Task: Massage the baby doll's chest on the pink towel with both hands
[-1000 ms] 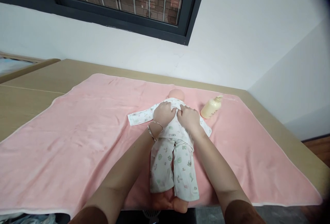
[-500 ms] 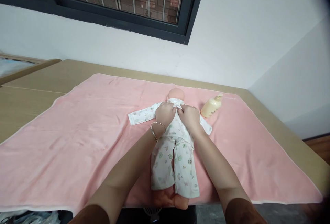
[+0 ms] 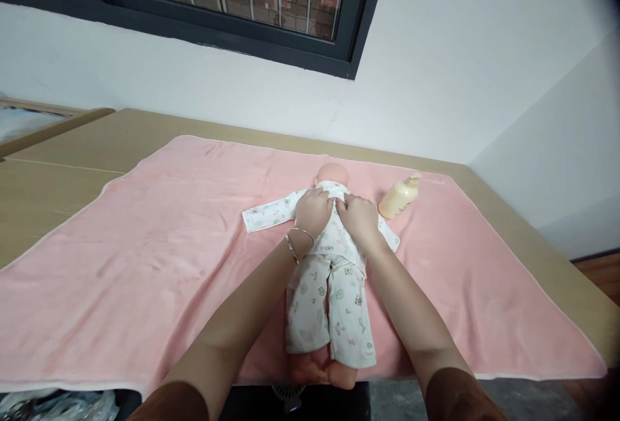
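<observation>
A baby doll lies on its back on a pink towel, head toward the wall and bare feet at the near table edge. It wears a white printed top and matching trousers. My left hand, with a bracelet on its wrist, and my right hand both rest on the doll's chest, fingers curled and pinching the top's fabric near the collar. One empty sleeve lies flat to the left.
A cream pump bottle lies on the towel just right of the doll's head. The towel covers a wooden table against a white wall, under a dark-framed window. Floor shows at the right.
Both hands slid a little up the doll's chest toward the collar. The view shifted slightly.
</observation>
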Available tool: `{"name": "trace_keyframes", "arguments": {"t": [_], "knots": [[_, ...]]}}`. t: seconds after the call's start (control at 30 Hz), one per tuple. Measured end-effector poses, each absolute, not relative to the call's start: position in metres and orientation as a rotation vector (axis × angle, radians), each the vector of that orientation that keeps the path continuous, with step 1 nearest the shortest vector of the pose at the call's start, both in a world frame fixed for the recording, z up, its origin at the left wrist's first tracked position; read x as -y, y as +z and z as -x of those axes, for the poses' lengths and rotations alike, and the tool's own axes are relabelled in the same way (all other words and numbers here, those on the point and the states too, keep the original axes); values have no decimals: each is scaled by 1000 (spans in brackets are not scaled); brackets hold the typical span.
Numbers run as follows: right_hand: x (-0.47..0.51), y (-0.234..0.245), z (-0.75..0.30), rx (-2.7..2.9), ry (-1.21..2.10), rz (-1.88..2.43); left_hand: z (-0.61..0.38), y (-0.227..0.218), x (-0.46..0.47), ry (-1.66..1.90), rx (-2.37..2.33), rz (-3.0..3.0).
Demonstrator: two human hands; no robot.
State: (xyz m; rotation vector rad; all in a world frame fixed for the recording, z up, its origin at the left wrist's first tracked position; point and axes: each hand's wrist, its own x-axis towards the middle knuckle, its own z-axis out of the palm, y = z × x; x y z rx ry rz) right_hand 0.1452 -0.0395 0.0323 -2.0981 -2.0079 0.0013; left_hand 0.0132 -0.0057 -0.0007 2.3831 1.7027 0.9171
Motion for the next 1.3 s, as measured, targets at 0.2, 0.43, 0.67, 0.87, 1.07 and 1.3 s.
{"name": "trace_keyframes", "arguments": {"t": [0.2, 0.43, 0.67, 0.87, 1.07, 1.3], "knots": [[33, 27, -152, 1990, 96, 2051, -11, -3, 2, 974, -1711, -2306], [19, 14, -164, 1964, 215, 2011, -5, -15, -10, 949, -1627, -2295], [20, 13, -163, 1955, 224, 2010, -5, -14, -9, 951, -1618, -2281], [28, 17, -155, 1968, 152, 2091, -6, -16, -8, 960, -1644, -2283], [24, 18, -159, 2011, 168, 2070, -5, -10, -6, 884, -1689, -2292], [43, 28, -138, 2084, 19, 2108, -19, 14, 18, 793, -1723, -2416]]}}
